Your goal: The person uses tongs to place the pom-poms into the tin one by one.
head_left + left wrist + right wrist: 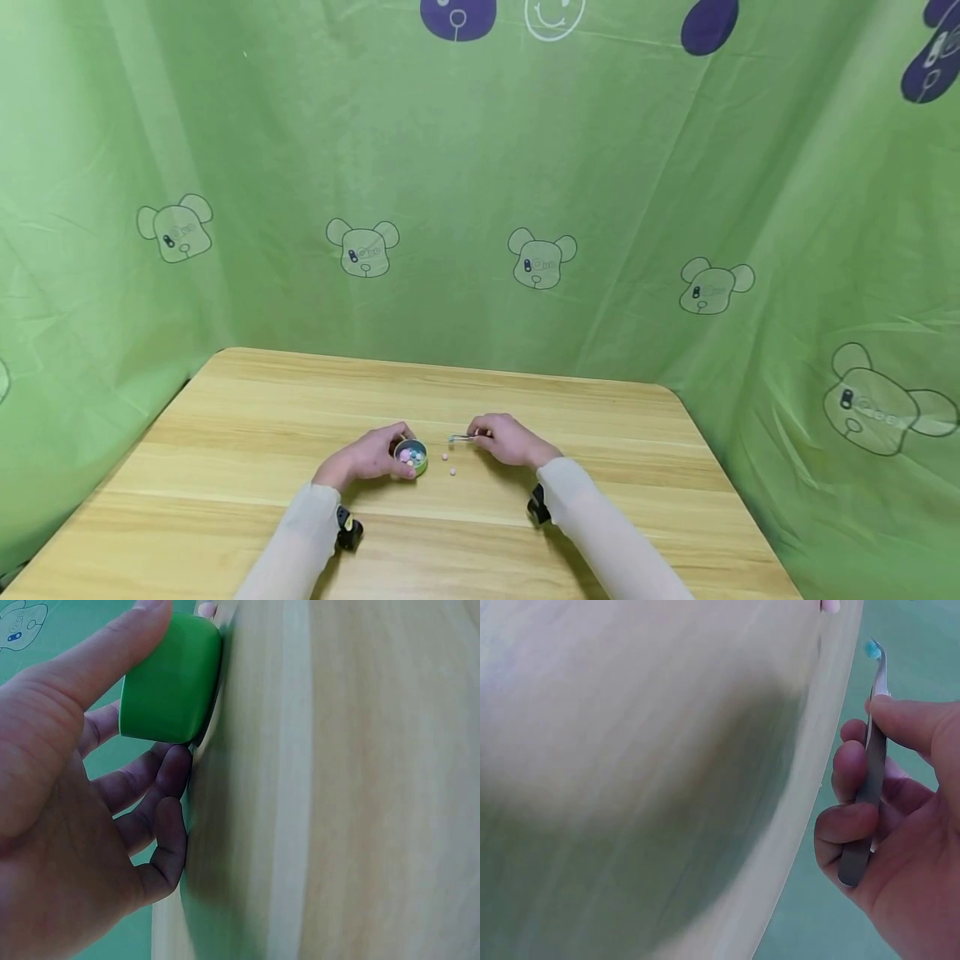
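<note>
My left hand (372,454) grips a small round green cup (421,468) between thumb and fingers on the table. Several pink, blue and pale beads (410,456) lie inside the cup. In the left wrist view the cup's green wall (171,682) is under the thumb. To the right, my right hand (510,440) pinches metal tweezers (872,765) with bent tips. A small blue bead (873,649) sits at the tweezer tips, above the table. Two pink beads lie on the wood between the hands, a farther bead (445,457) and a nearer bead (453,472).
The wooden table (225,433) reaches out on all sides of the hands. Behind it and at both sides hangs a green curtain (450,317) with bear faces. Each wrist carries a black camera, such as the left one (348,531).
</note>
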